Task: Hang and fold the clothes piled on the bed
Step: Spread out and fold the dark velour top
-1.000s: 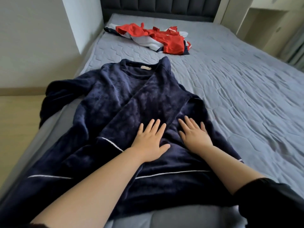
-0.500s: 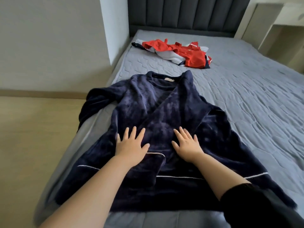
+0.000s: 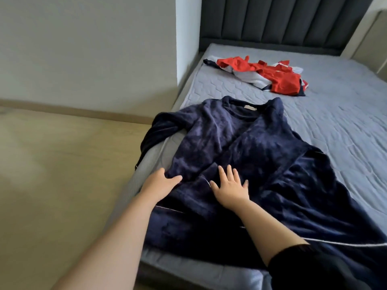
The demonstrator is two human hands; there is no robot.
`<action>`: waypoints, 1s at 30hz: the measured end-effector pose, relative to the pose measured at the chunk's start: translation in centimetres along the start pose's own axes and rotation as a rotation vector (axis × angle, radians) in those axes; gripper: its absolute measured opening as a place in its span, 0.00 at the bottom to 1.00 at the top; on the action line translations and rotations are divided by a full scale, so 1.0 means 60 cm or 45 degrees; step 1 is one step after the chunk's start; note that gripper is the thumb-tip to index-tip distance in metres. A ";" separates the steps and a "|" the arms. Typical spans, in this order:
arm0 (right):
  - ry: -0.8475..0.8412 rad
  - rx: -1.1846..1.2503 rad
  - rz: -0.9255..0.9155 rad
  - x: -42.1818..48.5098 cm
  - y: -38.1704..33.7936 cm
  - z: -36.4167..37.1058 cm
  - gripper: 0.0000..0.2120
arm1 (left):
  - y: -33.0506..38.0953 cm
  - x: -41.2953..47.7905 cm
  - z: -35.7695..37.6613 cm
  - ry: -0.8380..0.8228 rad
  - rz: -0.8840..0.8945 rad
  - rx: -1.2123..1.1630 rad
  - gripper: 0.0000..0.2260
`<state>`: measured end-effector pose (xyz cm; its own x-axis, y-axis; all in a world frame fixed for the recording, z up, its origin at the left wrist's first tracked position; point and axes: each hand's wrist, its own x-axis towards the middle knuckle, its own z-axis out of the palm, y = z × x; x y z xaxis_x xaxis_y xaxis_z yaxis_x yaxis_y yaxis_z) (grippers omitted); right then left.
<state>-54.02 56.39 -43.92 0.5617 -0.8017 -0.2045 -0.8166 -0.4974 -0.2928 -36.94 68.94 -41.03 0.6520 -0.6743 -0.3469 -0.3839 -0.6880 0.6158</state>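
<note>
The left hand (image 3: pixel 162 182) grips the side edge of the navy robe (image 3: pixel 240 143); the right hand (image 3: pixel 229 188) presses flat, fingers spread. Draw the edge inward against that anchor

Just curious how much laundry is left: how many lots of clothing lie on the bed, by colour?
Navy fleece robe: 1
Red, white and navy crumpled heap: 1, pieces within unclear
Total: 2
</note>
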 end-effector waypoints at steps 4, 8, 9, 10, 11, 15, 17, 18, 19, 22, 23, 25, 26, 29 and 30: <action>0.003 -0.057 0.025 0.011 0.007 0.013 0.33 | -0.024 -0.003 -0.036 -0.321 -0.196 -0.358 0.36; 0.052 -0.123 0.043 0.009 0.003 0.018 0.32 | -0.021 -0.016 -0.051 -0.301 -0.236 0.132 0.34; 0.097 -0.146 0.050 0.006 0.001 0.023 0.31 | -0.016 -0.017 -0.054 -0.220 -0.210 0.337 0.32; 0.132 -0.163 0.056 0.004 -0.001 0.027 0.31 | -0.009 -0.019 -0.056 -0.097 -0.172 0.506 0.28; 0.154 -0.175 0.060 0.003 -0.002 0.029 0.31 | -0.001 -0.022 -0.058 0.041 -0.112 0.631 0.23; 0.201 -0.225 0.056 0.001 -0.002 0.030 0.30 | 0.050 -0.038 -0.030 0.416 0.712 0.473 0.20; 0.222 -0.237 0.047 -0.001 -0.003 0.031 0.30 | 0.058 -0.047 -0.004 0.208 0.875 0.497 0.22; 0.221 -0.236 0.042 -0.003 -0.004 0.030 0.30 | 0.047 -0.046 0.008 0.038 0.818 0.688 0.24; 0.212 -0.232 0.037 -0.003 -0.004 0.030 0.30 | 0.029 -0.042 0.015 -0.148 0.689 0.883 0.25; 0.173 -0.209 0.020 -0.002 -0.002 0.028 0.30 | -0.009 -0.029 0.017 -0.355 0.475 0.943 0.25; 0.171 -0.203 0.015 -0.001 -0.002 0.028 0.30 | -0.011 -0.026 0.015 -0.308 0.480 0.896 0.26; 0.190 -0.199 0.002 -0.002 -0.002 0.028 0.30 | -0.010 -0.018 0.016 -0.133 0.480 0.764 0.28; 0.204 -0.202 -0.003 -0.004 -0.002 0.028 0.30 | -0.011 -0.013 0.016 -0.069 0.472 0.659 0.29; 0.229 -0.211 -0.034 -0.003 -0.003 0.024 0.31 | -0.012 0.003 0.018 -0.033 0.485 0.301 0.32; 0.231 -0.190 -0.045 0.001 -0.006 0.017 0.31 | -0.010 0.012 0.015 -0.022 0.459 0.155 0.32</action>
<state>-53.53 56.86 -44.78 0.5680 -0.8227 -0.0211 -0.8151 -0.5589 -0.1525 -36.82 68.59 -42.27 0.4503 -0.8825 -0.1354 -0.6621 -0.4318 0.6125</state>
